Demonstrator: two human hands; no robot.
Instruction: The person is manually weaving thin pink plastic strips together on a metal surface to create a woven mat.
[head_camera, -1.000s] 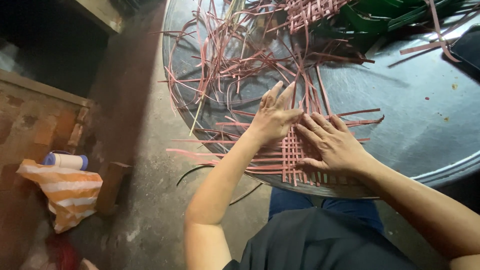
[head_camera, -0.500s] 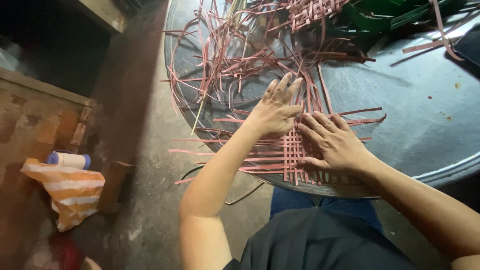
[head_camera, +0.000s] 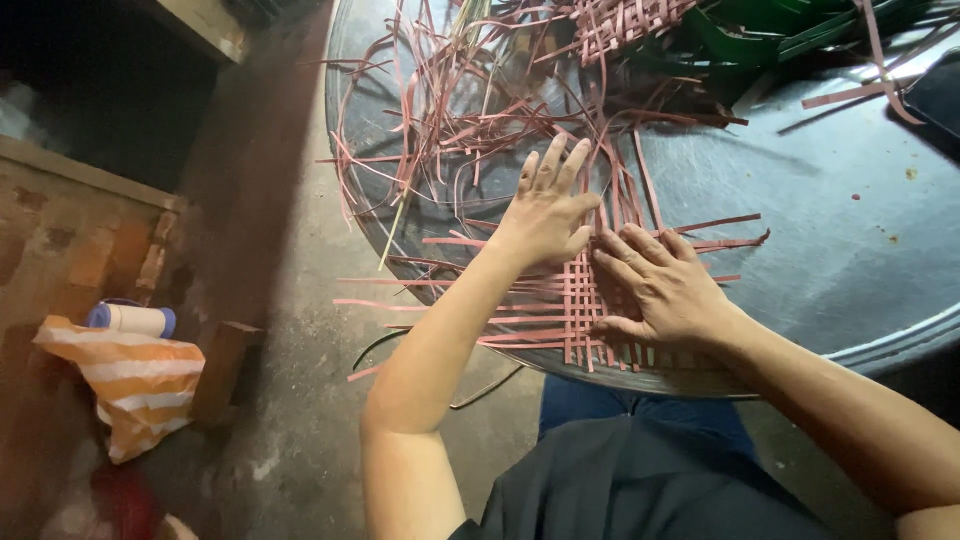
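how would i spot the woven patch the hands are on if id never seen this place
Find the big round grey metal table strewn with loose reddish strips. At its near edge, under the left hand and right hand, lies the woven patch. Unlike the tangled strips around it, its strips cross in a flat, tight grid.

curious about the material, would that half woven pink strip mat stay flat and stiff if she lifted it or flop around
Probably floppy: the woven mat is only thin flat strips, and its loose ends trail off the round table's rim. It likely springs apart too, since both the left hand and right hand lie flat on it. It looks light.
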